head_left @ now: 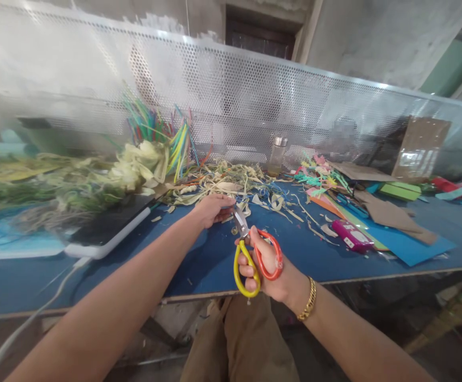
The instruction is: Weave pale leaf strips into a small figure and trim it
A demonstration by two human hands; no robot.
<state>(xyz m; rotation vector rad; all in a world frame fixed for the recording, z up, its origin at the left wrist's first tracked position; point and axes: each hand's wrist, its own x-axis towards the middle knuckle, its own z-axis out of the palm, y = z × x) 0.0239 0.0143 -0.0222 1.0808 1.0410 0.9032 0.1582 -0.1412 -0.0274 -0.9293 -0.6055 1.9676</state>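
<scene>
My right hand [268, 268] grips a pair of scissors [250, 254] with one yellow and one orange handle loop, blades pointing away from me over the blue table [199, 260]. My left hand [213, 208] reaches forward with fingers curled and pinched right at the blade tips; what it holds is too small to make out. Just beyond both hands lies a pile of pale paper strips and scraps [223, 185]. A gold bracelet [308, 300] sits on my right wrist.
A tablet [107, 231] with a white cable lies at the left. Coloured straws [163, 132] and pale paper flowers [139, 162] stand behind it. A small glass jar [276, 156], a pink box [352, 236], coloured paper sheets [406, 246] and cardboard sit to the right. A perforated metal screen [255, 101] backs the table.
</scene>
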